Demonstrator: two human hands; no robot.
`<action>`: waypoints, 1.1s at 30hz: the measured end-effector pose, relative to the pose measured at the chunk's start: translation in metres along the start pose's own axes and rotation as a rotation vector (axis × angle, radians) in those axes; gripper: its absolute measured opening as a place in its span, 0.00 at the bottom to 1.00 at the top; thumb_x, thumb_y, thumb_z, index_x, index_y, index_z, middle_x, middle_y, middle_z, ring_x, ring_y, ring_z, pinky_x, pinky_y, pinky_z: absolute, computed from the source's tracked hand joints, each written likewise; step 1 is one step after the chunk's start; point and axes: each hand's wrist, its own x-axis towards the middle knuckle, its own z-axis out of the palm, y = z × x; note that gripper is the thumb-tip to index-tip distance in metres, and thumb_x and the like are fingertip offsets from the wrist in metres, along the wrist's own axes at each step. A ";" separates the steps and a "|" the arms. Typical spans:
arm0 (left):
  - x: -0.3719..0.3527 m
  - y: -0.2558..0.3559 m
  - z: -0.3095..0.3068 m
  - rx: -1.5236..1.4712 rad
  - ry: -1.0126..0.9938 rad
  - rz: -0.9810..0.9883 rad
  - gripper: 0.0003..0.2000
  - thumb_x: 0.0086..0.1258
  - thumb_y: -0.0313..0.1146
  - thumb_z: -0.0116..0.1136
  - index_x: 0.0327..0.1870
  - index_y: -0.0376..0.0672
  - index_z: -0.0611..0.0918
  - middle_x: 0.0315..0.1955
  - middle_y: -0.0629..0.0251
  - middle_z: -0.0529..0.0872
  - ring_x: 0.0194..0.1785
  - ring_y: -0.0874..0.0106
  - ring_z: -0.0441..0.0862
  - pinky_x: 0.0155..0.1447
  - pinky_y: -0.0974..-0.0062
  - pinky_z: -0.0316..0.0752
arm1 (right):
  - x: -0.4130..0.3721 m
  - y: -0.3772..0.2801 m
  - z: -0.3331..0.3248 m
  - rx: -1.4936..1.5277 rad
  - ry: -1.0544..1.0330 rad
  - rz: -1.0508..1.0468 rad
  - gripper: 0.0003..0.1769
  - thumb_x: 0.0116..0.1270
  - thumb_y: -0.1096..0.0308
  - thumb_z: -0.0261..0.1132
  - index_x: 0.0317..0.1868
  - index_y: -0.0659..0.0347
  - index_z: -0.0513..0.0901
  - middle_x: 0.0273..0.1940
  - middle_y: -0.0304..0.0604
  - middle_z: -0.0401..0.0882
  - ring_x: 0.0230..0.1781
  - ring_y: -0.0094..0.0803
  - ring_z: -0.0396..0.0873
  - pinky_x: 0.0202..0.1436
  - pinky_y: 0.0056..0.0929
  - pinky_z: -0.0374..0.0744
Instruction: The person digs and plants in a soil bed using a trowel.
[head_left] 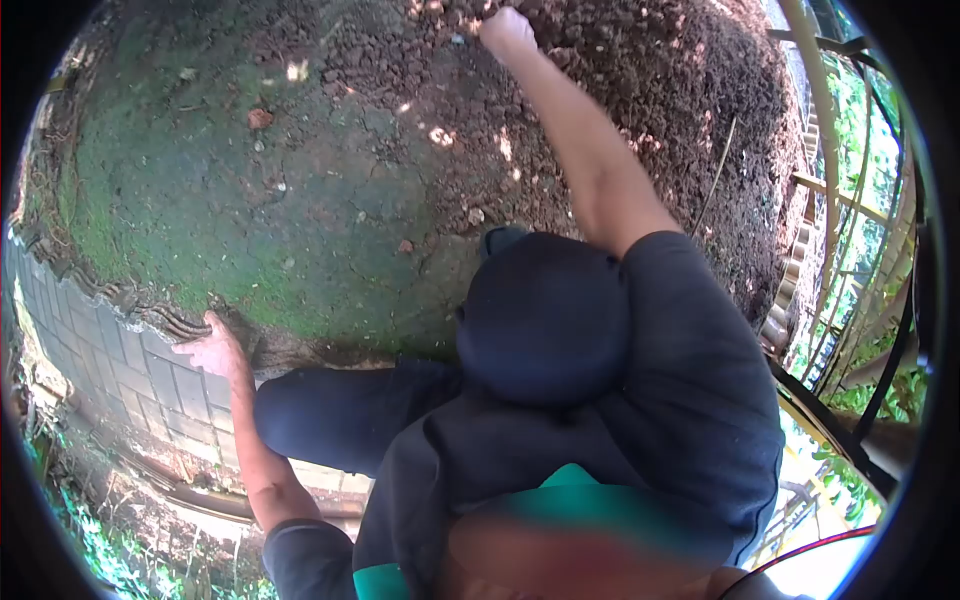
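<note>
Soil (pixel 660 110): loose, brown and crumbly in the head view, it spread across the top centre and upper right of the frame, with small patches of sunlight on it.
Right hand (pixel 510 38): it was at the top centre, over the lumpy part of the soil. It showed as a pale, blurred shape, so I could not tell whether the fingers were spread, pressed together or pinching something.
Right arm (pixel 595 160): bare below the dark sleeve (pixel 700 330), it reached from the right of centre up to the top.
Left hand (pixel 215 350): it was at the lower left, fingers spread and grasping nothing that showed, beside the ragged edge between the mossy ground (pixel 300 220) and the bricks (pixel 125 350). Whether it touched that edge I could not tell.
Mossy ground: green and flat, it filled the upper left and middle left.
Bricks: they lay in rows at the left and lower left.
Knees (pixel 545 320): bent and in dark cloth, one was near the centre and the other at the lower left of centre.
Poles (pixel 825 120): they stood along the right side, with green leaves (pixel 870 130) among them.
</note>
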 end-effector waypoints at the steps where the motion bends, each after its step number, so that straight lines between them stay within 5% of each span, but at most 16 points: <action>1: 0.002 0.007 -0.001 -0.029 0.008 -0.012 0.52 0.56 0.63 0.57 0.70 0.32 0.48 0.44 0.36 0.75 0.43 0.45 0.80 0.45 0.54 0.79 | -0.004 -0.004 0.002 0.001 0.103 -0.064 0.18 0.60 0.58 0.61 0.40 0.66 0.83 0.46 0.62 0.79 0.49 0.53 0.79 0.51 0.45 0.77; 3: 0.006 0.004 0.003 -0.078 0.038 0.019 0.52 0.57 0.63 0.56 0.70 0.31 0.48 0.45 0.35 0.74 0.43 0.45 0.80 0.46 0.53 0.78 | -0.023 0.001 -0.003 -0.161 0.087 -0.198 0.14 0.63 0.61 0.58 0.38 0.64 0.82 0.43 0.58 0.81 0.44 0.55 0.81 0.46 0.46 0.79; 4: 0.005 0.006 0.000 -0.088 0.036 0.012 0.52 0.56 0.63 0.56 0.70 0.31 0.48 0.45 0.35 0.74 0.43 0.45 0.80 0.45 0.53 0.79 | -0.035 0.011 -0.002 -0.251 0.065 -0.302 0.16 0.62 0.66 0.57 0.45 0.69 0.78 0.45 0.64 0.79 0.45 0.55 0.80 0.47 0.45 0.80; 9: 0.001 0.006 -0.002 -0.048 0.027 0.004 0.52 0.56 0.63 0.57 0.69 0.30 0.49 0.45 0.35 0.74 0.42 0.46 0.81 0.44 0.55 0.80 | -0.056 0.056 0.018 -0.260 0.153 -0.150 0.14 0.65 0.67 0.54 0.50 0.60 0.69 0.39 0.64 0.79 0.43 0.58 0.80 0.47 0.50 0.78; 10: 0.003 0.004 0.002 -0.030 0.021 0.008 0.53 0.56 0.63 0.57 0.69 0.29 0.48 0.44 0.36 0.75 0.42 0.47 0.81 0.43 0.57 0.80 | -0.047 0.051 0.003 -0.205 0.064 -0.105 0.14 0.66 0.64 0.54 0.48 0.61 0.71 0.40 0.63 0.80 0.44 0.58 0.79 0.50 0.49 0.76; 15: -0.001 0.006 -0.003 -0.034 0.009 0.023 0.53 0.57 0.65 0.56 0.69 0.28 0.47 0.45 0.35 0.74 0.43 0.47 0.81 0.45 0.57 0.80 | -0.045 0.044 -0.069 0.183 0.375 -0.303 0.15 0.65 0.60 0.54 0.43 0.60 0.79 0.37 0.57 0.81 0.43 0.53 0.79 0.49 0.45 0.76; 16: -0.001 0.006 -0.004 -0.039 0.006 0.025 0.53 0.57 0.65 0.56 0.69 0.28 0.47 0.45 0.35 0.74 0.44 0.47 0.81 0.45 0.57 0.80 | -0.041 0.051 -0.080 0.279 0.236 -0.227 0.15 0.64 0.60 0.55 0.45 0.59 0.81 0.38 0.57 0.81 0.42 0.53 0.80 0.48 0.42 0.77; 19: 0.001 0.003 -0.004 -0.049 -0.009 0.027 0.54 0.57 0.65 0.56 0.69 0.28 0.47 0.46 0.35 0.74 0.44 0.47 0.81 0.46 0.57 0.80 | -0.083 0.056 -0.112 -0.058 -0.044 -0.375 0.16 0.62 0.60 0.56 0.43 0.60 0.82 0.40 0.56 0.81 0.43 0.50 0.81 0.50 0.42 0.77; 22: 0.001 0.004 -0.003 -0.067 -0.020 0.019 0.54 0.57 0.64 0.56 0.70 0.29 0.46 0.46 0.35 0.74 0.45 0.46 0.80 0.47 0.56 0.79 | -0.095 0.083 -0.076 -0.294 0.006 -0.319 0.17 0.62 0.64 0.53 0.39 0.69 0.81 0.36 0.59 0.81 0.42 0.55 0.79 0.50 0.45 0.76; 29: 0.000 0.004 -0.003 -0.108 -0.013 0.014 0.54 0.55 0.64 0.58 0.70 0.31 0.46 0.45 0.34 0.74 0.45 0.43 0.79 0.47 0.53 0.78 | -0.064 0.052 -0.050 -0.121 -0.053 -0.298 0.15 0.59 0.65 0.54 0.37 0.69 0.81 0.41 0.56 0.82 0.49 0.53 0.78 0.52 0.44 0.76; 32: 0.000 0.004 -0.002 -0.105 -0.006 0.005 0.54 0.55 0.65 0.57 0.70 0.31 0.47 0.45 0.35 0.74 0.45 0.43 0.79 0.47 0.53 0.78 | -0.062 0.032 -0.053 -0.292 -0.113 -0.115 0.15 0.62 0.67 0.53 0.43 0.64 0.82 0.46 0.54 0.81 0.48 0.50 0.80 0.49 0.42 0.78; 33: 0.002 0.007 -0.001 -0.111 0.004 0.012 0.54 0.55 0.65 0.57 0.70 0.31 0.47 0.45 0.35 0.74 0.45 0.43 0.79 0.47 0.53 0.78 | -0.058 0.024 -0.037 -0.251 0.040 -0.116 0.14 0.61 0.68 0.54 0.41 0.63 0.83 0.45 0.53 0.82 0.48 0.49 0.80 0.49 0.41 0.78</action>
